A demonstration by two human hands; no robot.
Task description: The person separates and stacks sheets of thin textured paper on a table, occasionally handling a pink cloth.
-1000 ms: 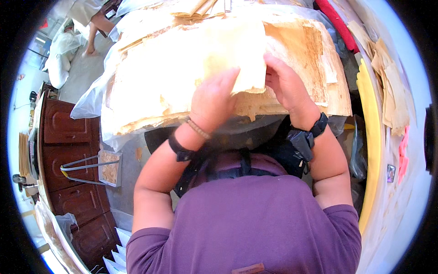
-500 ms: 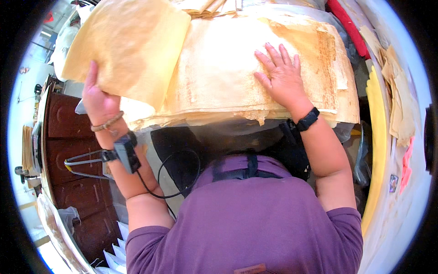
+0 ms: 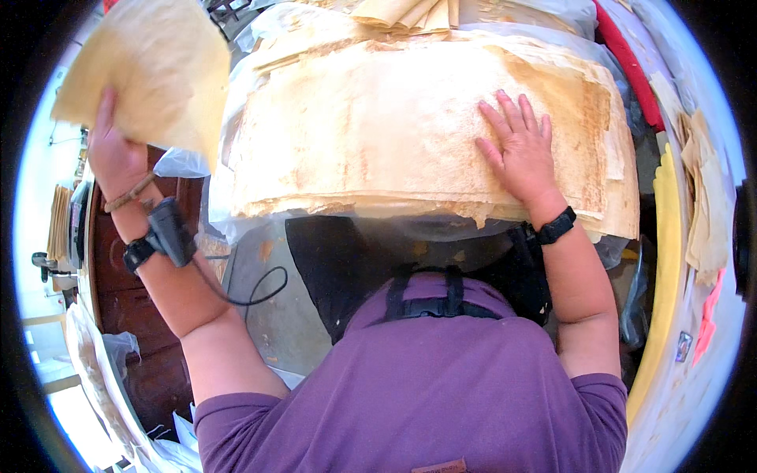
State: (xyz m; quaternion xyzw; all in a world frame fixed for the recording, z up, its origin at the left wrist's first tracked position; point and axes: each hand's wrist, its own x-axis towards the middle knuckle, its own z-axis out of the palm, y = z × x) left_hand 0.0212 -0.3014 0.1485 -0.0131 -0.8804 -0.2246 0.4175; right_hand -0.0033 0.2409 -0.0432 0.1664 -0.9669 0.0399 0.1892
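My left hand (image 3: 118,154) grips the near edge of a tan paper sheet (image 3: 154,75), thumb on top, and holds it up at the far left, off the stack. The fingers beneath the sheet are hidden. A wide stack of sheets (image 3: 339,142) with rough, brown-stained edges lies in front of me on clear plastic. On its right part my right hand (image 3: 524,150) rests flat, fingers spread, with nothing in it.
Folded tan sheets (image 3: 406,14) lie behind the stack. At the right are a red roll (image 3: 631,67), a long yellow strip (image 3: 661,236) and torn brown paper pieces (image 3: 702,197). A dark reddish-brown cabinet (image 3: 126,260) stands at the left. A black cable (image 3: 264,296) hangs from my left wrist device.
My left hand has carried the tan sheet leftward, away from the stack, baring the stack's left part. My right hand stays flat on the stack; the whole view has shifted a little.
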